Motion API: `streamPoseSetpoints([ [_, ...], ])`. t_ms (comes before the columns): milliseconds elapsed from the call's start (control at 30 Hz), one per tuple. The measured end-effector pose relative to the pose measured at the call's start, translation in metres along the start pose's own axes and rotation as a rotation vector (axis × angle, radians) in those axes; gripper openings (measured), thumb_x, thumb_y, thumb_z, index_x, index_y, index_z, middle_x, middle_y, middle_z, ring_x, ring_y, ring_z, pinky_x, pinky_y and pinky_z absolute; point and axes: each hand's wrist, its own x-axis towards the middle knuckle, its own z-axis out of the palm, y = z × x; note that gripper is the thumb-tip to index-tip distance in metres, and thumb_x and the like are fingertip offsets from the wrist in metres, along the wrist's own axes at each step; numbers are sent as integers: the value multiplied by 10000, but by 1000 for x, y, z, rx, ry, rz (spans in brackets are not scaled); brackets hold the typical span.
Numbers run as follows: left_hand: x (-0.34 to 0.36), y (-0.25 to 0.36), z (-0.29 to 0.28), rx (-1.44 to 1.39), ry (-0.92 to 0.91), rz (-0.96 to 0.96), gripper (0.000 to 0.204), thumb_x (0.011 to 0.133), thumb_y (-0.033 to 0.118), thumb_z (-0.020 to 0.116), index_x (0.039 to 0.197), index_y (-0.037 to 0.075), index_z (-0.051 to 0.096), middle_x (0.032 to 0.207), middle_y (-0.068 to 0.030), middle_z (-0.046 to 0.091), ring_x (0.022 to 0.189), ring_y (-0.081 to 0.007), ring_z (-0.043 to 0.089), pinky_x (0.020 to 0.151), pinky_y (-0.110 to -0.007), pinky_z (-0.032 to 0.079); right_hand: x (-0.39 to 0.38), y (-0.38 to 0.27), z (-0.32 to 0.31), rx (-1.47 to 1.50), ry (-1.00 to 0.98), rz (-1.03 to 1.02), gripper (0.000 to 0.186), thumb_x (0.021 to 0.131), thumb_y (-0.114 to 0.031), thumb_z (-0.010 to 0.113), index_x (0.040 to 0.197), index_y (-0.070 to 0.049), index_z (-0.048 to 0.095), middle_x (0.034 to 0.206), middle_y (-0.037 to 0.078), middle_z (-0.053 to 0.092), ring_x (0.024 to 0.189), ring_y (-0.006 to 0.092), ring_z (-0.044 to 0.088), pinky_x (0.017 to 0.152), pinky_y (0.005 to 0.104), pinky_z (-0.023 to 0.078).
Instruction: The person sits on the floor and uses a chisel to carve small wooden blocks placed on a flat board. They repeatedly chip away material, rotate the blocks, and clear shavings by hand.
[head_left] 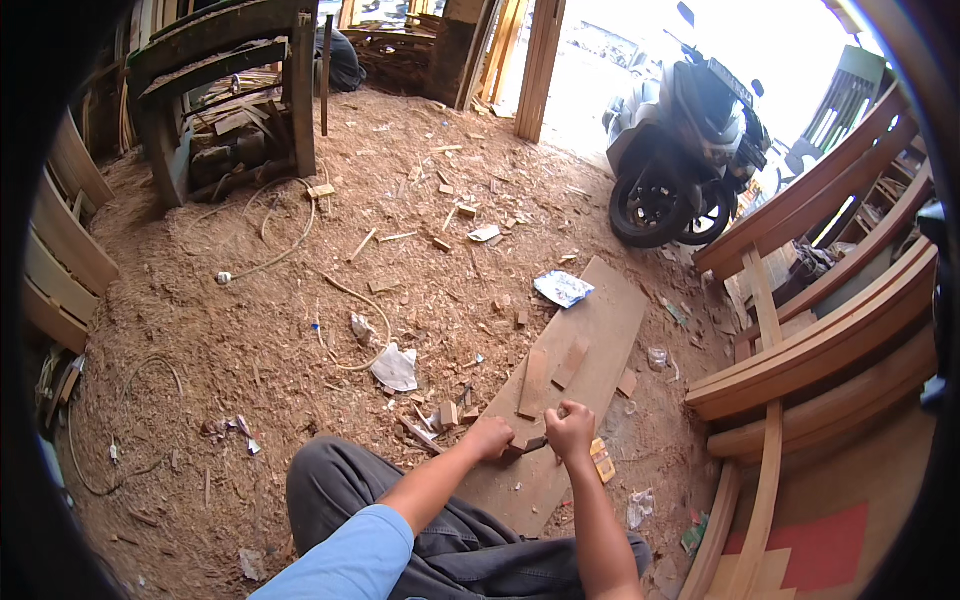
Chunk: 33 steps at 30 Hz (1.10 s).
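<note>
the left hand (490,439) and right hand (570,431) curl their grips around a small dark piece (536,444) over the long board (612,315), probably for firmer support than loose shavings (250,340).

There lay two wood strips (534,383) on the board (615,310), a packet (564,289) beyond them, the scooter (690,140) farther back, right!

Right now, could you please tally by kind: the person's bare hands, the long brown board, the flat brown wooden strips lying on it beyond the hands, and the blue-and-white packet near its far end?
Bare hands, left hand and right hand: 2
Long brown board: 1
Brown wooden strips, left strip and right strip: 2
Blue-and-white packet: 1
Total: 6
</note>
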Motion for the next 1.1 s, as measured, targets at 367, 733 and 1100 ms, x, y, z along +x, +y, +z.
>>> streamPoseSetpoints([
  [367,8,-2,-5,-222,119,83,76,788,104,713,840,62,750,856,-112,716,918,-334,628,849,-426,523,27,9,-18,-8,15,57,284,792,-198,624,617,25,628,514,130,635,494,212,682,498,352,535],
  [733,24,19,-52,-391,387,217,93,801,57,738,887,26,758,888,-126,720,888,-330,639,819,-420,525,39,-14,-65,112,-10,118,284,710,-227,620,634,45,659,563,225,617,513,340,626,557,428,517],
  [1100,2,-2,4,-229,18,115,145,821,132,727,938,52,761,929,-148,723,1006,-342,644,953,-424,504,-13,25,20,-1,-54,122,307,709,-238,632,807,31,746,711,267,670,698,411,704,716,465,579],
])
